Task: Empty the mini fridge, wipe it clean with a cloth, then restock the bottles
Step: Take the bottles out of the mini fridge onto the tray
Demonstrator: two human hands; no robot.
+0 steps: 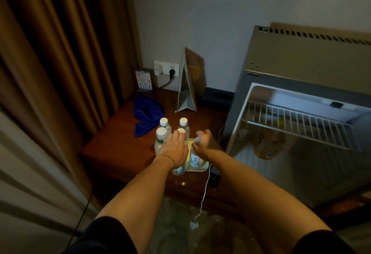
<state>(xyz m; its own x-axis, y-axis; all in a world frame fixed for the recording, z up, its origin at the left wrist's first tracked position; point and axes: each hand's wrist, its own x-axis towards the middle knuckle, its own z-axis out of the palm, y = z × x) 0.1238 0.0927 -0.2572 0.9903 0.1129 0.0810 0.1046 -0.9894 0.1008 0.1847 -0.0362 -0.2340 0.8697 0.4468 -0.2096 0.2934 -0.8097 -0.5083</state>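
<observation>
Reaching over the wooden table (112, 153), the left hand (176, 149) lies flat-fingered across clustered bottles (163, 125); the right hand (202, 143) grips one bottle's neck (196, 159) on the tray (200, 169), beside the open mini fridge (301, 113).

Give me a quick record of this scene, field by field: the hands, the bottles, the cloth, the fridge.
left hand: over the bottles, fingers on a bottle cap
right hand: grips a bottle near its top
bottles: two more with white caps upright on the table, some on a pale tray
cloth: blue, crumpled on the table behind the bottles
fridge: open, wire shelf holds no bottles
</observation>
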